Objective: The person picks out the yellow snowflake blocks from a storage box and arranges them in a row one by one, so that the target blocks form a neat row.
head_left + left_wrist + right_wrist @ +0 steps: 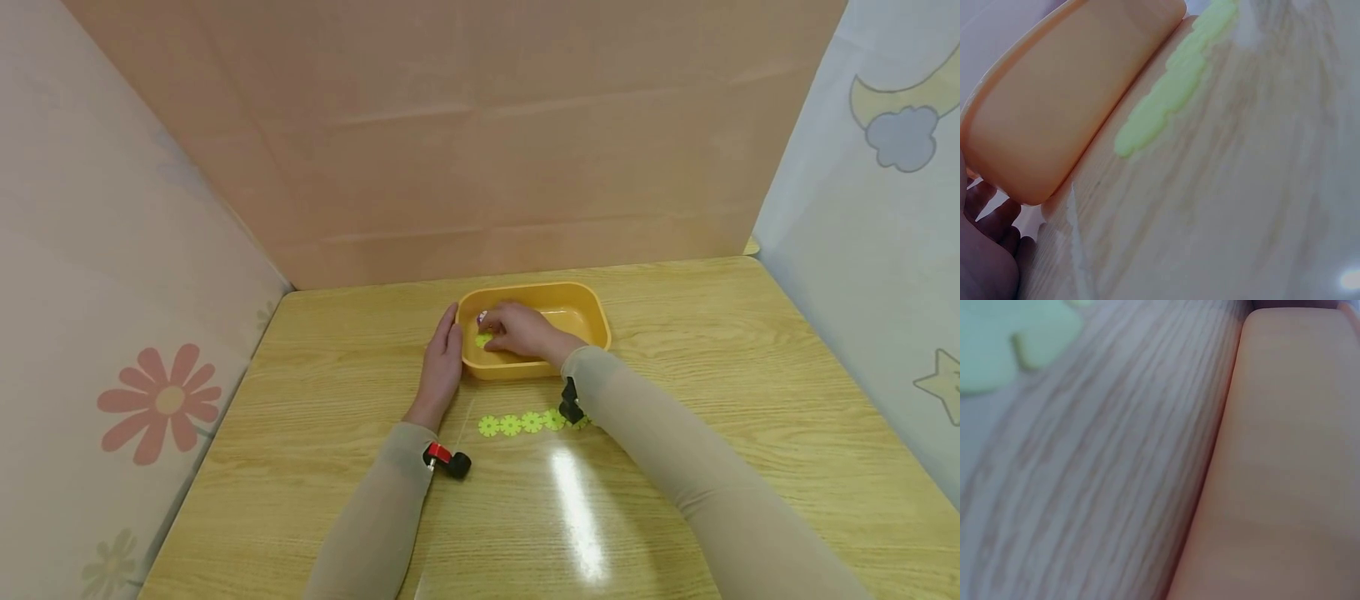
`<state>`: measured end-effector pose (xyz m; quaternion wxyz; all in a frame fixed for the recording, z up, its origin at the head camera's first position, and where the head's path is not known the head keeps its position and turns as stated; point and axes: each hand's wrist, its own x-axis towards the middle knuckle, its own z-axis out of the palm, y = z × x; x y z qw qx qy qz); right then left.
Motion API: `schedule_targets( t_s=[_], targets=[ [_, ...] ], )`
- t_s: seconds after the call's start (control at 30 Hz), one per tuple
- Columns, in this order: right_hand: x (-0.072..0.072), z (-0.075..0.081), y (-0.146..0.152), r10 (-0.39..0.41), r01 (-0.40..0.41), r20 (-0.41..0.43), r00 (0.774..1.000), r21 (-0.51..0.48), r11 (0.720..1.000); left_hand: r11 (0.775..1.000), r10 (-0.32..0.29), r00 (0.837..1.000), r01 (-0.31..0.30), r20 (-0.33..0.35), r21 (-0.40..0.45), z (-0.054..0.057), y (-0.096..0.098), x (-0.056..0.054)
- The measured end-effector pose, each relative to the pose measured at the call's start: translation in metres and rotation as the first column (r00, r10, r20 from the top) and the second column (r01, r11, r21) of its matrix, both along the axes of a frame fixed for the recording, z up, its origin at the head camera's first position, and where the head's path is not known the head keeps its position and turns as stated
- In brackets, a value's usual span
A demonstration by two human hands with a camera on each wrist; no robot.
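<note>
A yellow plastic bin (pixel 573 321) sits on the table. My left hand (pixel 438 367) lies along its left side with fingers extended; in the left wrist view its fingers (pixel 1000 215) are at the bin's corner. My right hand (pixel 525 330) reaches inside, fingers bent and thumb apart from them, over the bin's left part. By its thumb lies a light green flower-shaped disc (pixel 483 340), and a purple-and-white piece (pixel 482 317) shows beside the fingertips. The right wrist view catches the bin's outer wall (pixel 1285 456) but not the fingers.
In front of the bin, several light green notched discs (pixel 510 425) form a row on the wooden table (pixel 345 392), its right end partly behind the right wrist. A peach-coloured panel (pixel 480 167) stands behind the table, with printed white panels at both sides.
</note>
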<state>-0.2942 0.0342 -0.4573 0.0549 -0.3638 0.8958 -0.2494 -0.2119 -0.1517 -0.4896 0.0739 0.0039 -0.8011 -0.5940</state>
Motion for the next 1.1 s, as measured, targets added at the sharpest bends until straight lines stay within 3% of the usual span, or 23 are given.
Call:
schedule_targets(
  t_s=[0.23, 0.83, 1.1],
  targets=[
    [0.001, 0.004, -0.002, -0.052, 0.053, 0.064, 0.997, -0.012, 0.999, 1.000, 0.000, 1.000, 0.000, 0.007, 0.008, -0.001, 0.000, -0.001],
    [0.001, 0.005, -0.001, -0.075, 0.074, 0.050, 0.996, 0.022, 0.997, 1.000, 0.008, 1.000, -0.008, 0.024, 0.001, -0.002, 0.000, -0.001],
    [0.006, 0.013, 0.000, -0.109, 0.110, 0.063, 0.992, -0.008, 0.994, 1.000, -0.005, 1.000, 0.004, 0.022, 0.009, -0.002, -0.002, -0.001]
  ],
)
